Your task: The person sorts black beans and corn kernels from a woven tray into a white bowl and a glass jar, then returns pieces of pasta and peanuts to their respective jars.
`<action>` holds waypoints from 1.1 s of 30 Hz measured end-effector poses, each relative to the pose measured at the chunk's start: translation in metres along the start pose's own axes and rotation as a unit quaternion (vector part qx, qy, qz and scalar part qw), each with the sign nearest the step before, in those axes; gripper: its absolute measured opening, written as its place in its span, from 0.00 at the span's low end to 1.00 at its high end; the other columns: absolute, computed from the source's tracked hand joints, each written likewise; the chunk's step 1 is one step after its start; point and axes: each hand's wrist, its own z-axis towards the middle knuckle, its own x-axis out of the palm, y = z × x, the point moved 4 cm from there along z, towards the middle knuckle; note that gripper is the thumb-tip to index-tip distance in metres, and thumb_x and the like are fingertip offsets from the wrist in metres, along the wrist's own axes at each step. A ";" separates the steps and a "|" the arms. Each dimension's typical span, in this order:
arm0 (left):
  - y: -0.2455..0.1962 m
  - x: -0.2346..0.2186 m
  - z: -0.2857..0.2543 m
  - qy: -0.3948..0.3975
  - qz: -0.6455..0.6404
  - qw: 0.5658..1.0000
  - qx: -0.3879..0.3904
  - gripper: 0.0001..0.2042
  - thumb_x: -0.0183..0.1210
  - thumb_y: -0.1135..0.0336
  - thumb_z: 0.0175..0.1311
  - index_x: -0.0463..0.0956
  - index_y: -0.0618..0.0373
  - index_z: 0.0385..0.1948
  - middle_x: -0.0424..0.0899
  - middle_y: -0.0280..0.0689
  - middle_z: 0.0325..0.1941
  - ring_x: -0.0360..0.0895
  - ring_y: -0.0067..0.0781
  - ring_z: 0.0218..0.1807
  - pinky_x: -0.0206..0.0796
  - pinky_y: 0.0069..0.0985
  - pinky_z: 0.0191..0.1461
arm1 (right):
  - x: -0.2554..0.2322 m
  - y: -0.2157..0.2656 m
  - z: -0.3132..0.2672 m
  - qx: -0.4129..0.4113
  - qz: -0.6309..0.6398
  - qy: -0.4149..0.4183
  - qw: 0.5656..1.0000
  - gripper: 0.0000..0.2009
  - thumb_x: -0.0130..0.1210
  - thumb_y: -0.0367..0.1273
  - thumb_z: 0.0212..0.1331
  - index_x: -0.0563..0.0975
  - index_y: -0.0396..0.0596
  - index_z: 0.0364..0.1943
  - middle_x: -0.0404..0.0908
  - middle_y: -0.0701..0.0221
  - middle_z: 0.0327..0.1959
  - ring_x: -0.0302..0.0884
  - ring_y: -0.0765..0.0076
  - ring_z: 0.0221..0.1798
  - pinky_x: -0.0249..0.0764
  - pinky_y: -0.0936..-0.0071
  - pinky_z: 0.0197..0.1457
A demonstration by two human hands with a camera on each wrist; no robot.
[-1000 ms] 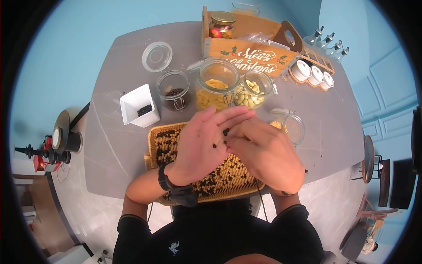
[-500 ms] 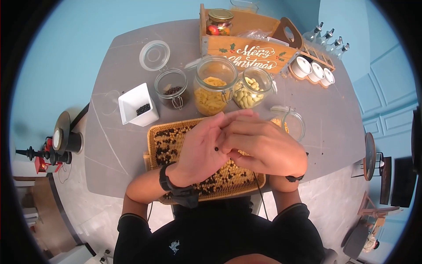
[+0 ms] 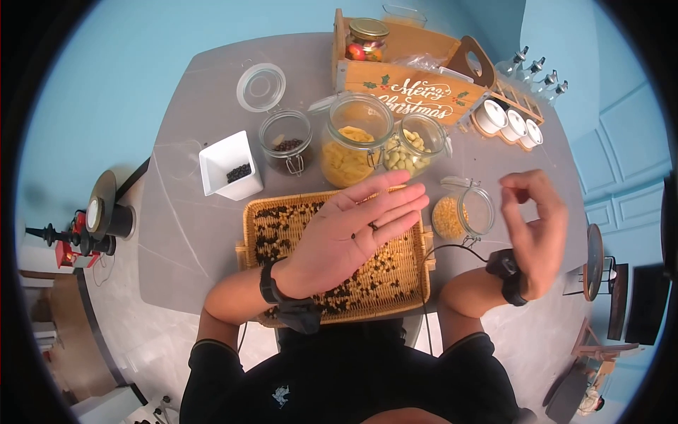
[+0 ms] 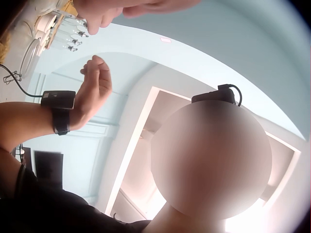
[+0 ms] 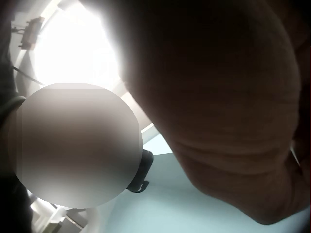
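Note:
In the head view my left hand [image 3: 339, 233] is held palm up over the wicker basket [image 3: 248, 251], fingers straight. A black bean [image 3: 354, 237] lies on its palm, with a few dark bits near the finger bases. Black beans and yellow grains are spread across the basket. To the right of the basket, my right hand [image 3: 540, 230] is raised with fingers curled; a gap shows between thumb and index tips, and I cannot tell whether the fingers hide a bean. The left wrist view also shows my right hand [image 4: 95, 92] lifted, wrist bent.
A white square bowl [image 3: 212, 173] with black beans stands back left. Behind the basket are glass jars of dark beans [image 3: 286, 148], yellow pasta [image 3: 346, 159] and pale nuts [image 3: 409, 152]. An open jar of yellow grains [image 3: 448, 219] stands near my right hand. A wooden crate [image 3: 409, 92] is behind.
My right hand has left the left palm, where it was fingering the beans, and moved right. Fewer black beans show on the palm than a second ago. The left hand stays over the basket.

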 end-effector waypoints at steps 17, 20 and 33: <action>-0.017 0.013 0.001 -0.073 0.072 0.990 0.099 0.33 0.37 0.85 0.71 0.48 0.72 0.81 0.53 0.65 0.85 0.53 0.60 0.87 0.50 0.42 0.92 | -0.005 -0.010 -0.014 0.066 -0.020 0.034 0.997 0.16 0.72 0.25 0.59 0.84 0.38 0.50 0.86 0.64 0.36 0.81 0.64 0.39 0.78 0.67 0.51; -0.019 0.001 0.000 -0.043 -0.022 0.995 0.091 0.31 0.38 0.75 0.76 0.50 0.74 0.80 0.55 0.64 0.85 0.54 0.61 0.87 0.49 0.45 0.92 | 0.001 0.006 -0.015 0.042 -0.006 0.066 0.997 0.17 0.73 0.26 0.58 0.83 0.38 0.51 0.86 0.62 0.37 0.82 0.62 0.40 0.78 0.66 0.51; -0.027 0.001 -0.003 -0.050 0.012 0.989 0.138 0.31 0.47 0.79 0.81 0.48 0.65 0.83 0.55 0.62 0.85 0.57 0.57 0.86 0.53 0.41 0.91 | 0.014 0.031 -0.018 -0.044 0.003 0.149 0.988 0.21 0.74 0.29 0.56 0.83 0.39 0.54 0.84 0.58 0.39 0.83 0.50 0.43 0.78 0.60 0.49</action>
